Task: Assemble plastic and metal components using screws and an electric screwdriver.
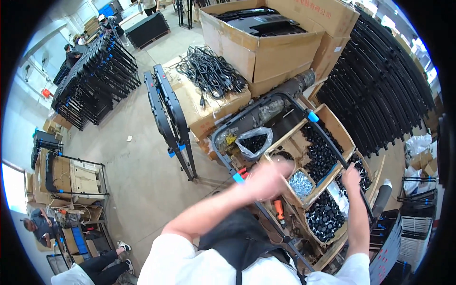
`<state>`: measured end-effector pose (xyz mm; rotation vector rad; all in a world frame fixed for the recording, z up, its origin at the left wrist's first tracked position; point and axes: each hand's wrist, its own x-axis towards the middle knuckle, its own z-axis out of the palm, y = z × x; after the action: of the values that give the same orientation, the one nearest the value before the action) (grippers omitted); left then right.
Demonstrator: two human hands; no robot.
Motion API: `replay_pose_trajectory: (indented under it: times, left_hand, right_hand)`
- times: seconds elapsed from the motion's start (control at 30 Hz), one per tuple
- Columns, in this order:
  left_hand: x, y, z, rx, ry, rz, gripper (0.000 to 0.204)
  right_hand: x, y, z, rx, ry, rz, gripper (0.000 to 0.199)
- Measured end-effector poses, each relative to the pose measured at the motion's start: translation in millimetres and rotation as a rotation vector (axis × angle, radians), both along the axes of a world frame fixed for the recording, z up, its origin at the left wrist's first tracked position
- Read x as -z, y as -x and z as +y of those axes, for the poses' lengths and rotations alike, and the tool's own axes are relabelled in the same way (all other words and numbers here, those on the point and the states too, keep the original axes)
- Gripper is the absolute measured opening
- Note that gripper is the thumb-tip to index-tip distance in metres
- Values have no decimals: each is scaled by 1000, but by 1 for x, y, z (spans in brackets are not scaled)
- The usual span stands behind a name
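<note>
A black tubular frame (330, 142) with blue clips lies slanted across a wooden parts tray (338, 127). My right hand (351, 178) is closed around its right-hand tube. Smeared by motion, my left hand (271, 180) is above the tray's near left corner, close to the frame's left tube; its fingers cannot be made out. Silver screws (300, 184) fill one small compartment beside it. Round black caps (325, 219) fill the nearer compartment, and more black plastic parts (319, 154) lie in the farther one. An orange-handled tool (279, 210) sits below my left hand.
A plastic bag of black parts (256, 143) stands left of the tray. Beyond are black cables (206, 71) on a carton and a large open cardboard box (232, 45). Folded black frames (166, 107) stand left; stacked black panels (380, 80) rise right. Other people are at the left.
</note>
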<state>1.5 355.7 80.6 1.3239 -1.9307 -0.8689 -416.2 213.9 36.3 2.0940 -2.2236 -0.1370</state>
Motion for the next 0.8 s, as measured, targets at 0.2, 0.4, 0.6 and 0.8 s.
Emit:
replay_pose_trajectory:
  times: [0.2,0.4,0.6,0.8]
  left_hand:
    - [-30,-252,-229,-1036,-7,73,40]
    - [-45,-343,-354,-1117,-423,-53,65]
    - [-28,-367,-392,-1075,-460,16,67]
    - [-71,-370,-386,-984,42,797,45]
  right_hand:
    - [-52,-117,249,-423,-444,-402,28]
    - [-53,-169,325,-182,-358,-257,34]
    - [-39,-195,325,212,-303,119,46]
    - [-49,-201,332,273,-852,303,70]
